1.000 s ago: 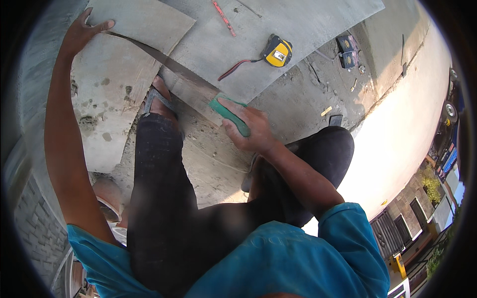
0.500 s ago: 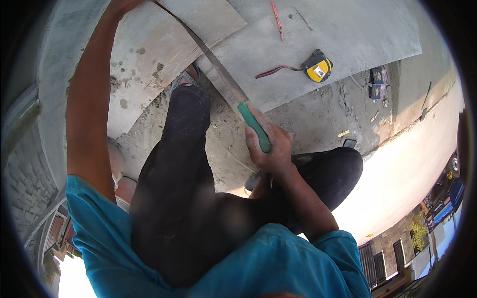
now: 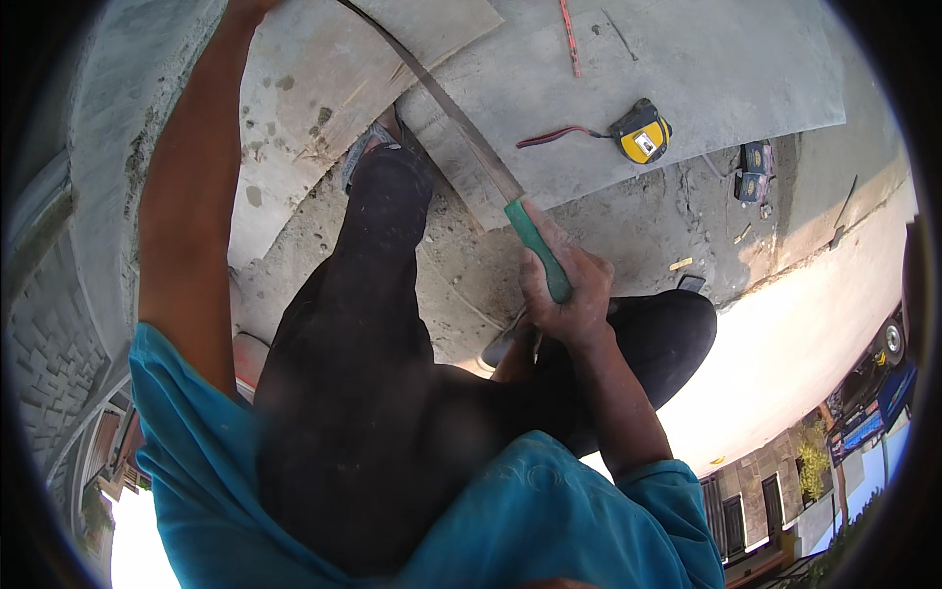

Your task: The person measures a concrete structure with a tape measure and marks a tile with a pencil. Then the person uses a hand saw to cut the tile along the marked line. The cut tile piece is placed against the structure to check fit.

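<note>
My right hand (image 3: 579, 294) is wrapped round the green handle of a handsaw (image 3: 446, 103). Its long, thin blade slants up and left, over the edge of a dusty grey board (image 3: 294, 59), and runs out at the top edge. My left arm stretches along the left side. Only a bit of my left hand (image 3: 255, 6) shows at the top, by that board, with its fingers out of the picture. A larger grey sheet (image 3: 746, 69) lies to the right of the blade. On it rest a yellow and black tape measure (image 3: 643, 133) with a red strap and a red pencil-like stick (image 3: 571, 39).
My sandalled foot (image 3: 378, 142) is beside the dusty board, near the blade. Small dark boxes (image 3: 754, 172) stand on the rough concrete floor (image 3: 628, 226) beyond the sheet. A dark flat object (image 3: 691, 284) lies by my right knee. Patterned wall blocks (image 3: 54, 363) rise at far left.
The handsaw and my right hand have shifted right and slightly down in the picture. The whole scene has also moved a little rightward with the view. My right hand keeps its grip.
</note>
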{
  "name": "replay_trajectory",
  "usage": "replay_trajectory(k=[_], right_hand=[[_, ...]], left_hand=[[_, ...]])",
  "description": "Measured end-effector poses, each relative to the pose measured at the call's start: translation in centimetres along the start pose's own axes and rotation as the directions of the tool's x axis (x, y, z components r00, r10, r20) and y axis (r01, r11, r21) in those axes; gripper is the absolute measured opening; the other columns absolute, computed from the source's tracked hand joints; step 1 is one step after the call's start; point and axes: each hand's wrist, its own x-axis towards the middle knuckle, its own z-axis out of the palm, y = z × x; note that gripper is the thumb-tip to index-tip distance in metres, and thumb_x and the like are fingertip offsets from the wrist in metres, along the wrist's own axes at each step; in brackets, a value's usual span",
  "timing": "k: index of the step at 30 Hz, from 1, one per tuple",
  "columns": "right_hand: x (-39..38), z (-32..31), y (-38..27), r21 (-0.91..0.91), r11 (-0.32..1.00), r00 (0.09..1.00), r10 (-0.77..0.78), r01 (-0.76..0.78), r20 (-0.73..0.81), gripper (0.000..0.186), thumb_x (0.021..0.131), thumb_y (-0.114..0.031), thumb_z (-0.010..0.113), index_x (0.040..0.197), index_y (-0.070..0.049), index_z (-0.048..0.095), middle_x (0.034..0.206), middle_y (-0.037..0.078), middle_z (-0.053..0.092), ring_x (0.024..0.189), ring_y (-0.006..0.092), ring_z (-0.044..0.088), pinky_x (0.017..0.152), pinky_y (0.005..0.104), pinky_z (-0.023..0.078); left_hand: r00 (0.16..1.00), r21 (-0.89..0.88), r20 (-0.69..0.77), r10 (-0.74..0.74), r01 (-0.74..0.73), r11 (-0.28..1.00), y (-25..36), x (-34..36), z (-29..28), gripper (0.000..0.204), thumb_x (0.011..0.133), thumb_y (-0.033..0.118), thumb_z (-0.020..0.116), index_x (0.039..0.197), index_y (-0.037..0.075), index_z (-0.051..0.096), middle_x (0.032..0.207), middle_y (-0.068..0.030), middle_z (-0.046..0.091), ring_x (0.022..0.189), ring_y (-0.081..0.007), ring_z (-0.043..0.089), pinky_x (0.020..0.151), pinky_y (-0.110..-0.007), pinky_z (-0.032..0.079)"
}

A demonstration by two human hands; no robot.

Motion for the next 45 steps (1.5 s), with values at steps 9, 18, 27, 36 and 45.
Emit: replay_trajectory(k=[9,18,27,36,45], right_hand=[[-2.9,-4.4,-0.1,0.040,0.998,0.999,-0.042,0.041,0.023,0.049,0.086,-0.007,0.071,0.134,-0.004,0.066,0.095,0.017,0.076,0.072,0.0285,0.074,0.068,0.0348,0.058],[-1.7,-3.3,0.3,0.034,0.999,0.999,0.013,-0.015,0.053,0.044,0.092,-0.010,0.067,0.135,-0.002,0.066,0.108,0.019,0.076,0.083,0.0255,0.077,0.078,0.0337,0.059],[0.5,-3.4,2.2,0.067,0.989,0.983,0.121,-0.131,0.141,0.042,0.093,-0.009,0.067,0.132,0.005,0.065,0.112,0.020,0.076,0.087,0.0225,0.075,0.082,0.0292,0.056],[-1.3,-6.6,1.2,0.069,0.993,0.989,0.083,-0.092,0.122,0.042,0.094,-0.014,0.068,0.133,0.002,0.066,0.110,0.020,0.076,0.090,0.0234,0.077,0.082,0.0309,0.057],[-2.0,-8.0,1.6,0.132,0.989,0.992,0.044,-0.059,0.119,0.040,0.094,-0.012,0.067,0.131,0.002,0.067,0.108,0.020,0.076,0.089,0.0236,0.076,0.082,0.0325,0.058]], left_hand=[[0.994,-0.050,0.012,0.104,-0.103,0.993,1.9,-1.3,0.1,0.070,0.072,0.037,0.094,0.126,-0.001,0.068,0.116,-0.0121,0.074,0.107,-0.0201,0.068,0.096,-0.036,0.052],[0.981,0.115,-0.163,0.102,-0.084,0.990,-3.3,0.0,1.1,0.081,0.076,0.045,0.089,0.136,-0.003,0.062,0.126,-0.0176,0.070,0.116,-0.0282,0.065,0.100,-0.038,0.050],[0.986,0.015,-0.067,0.152,-0.151,0.988,-2.2,0.0,0.3,0.086,0.083,0.051,0.082,0.138,-0.010,0.057,0.131,-0.0224,0.066,0.122,-0.0299,0.063,0.104,-0.039,0.048],[0.998,-0.051,-0.008,0.065,-0.065,0.997,-0.9,-0.6,-0.3,0.088,0.083,0.051,0.082,0.141,-0.008,0.054,0.132,-0.0217,0.066,0.123,-0.0290,0.063,0.105,-0.039,0.048],[0.998,0.081,-0.005,0.063,-0.063,0.995,0.4,-0.6,-1.2,0.090,0.083,0.053,0.082,0.141,-0.010,0.054,0.132,-0.0237,0.065,0.123,-0.0300,0.063,0.103,-0.041,0.049]])
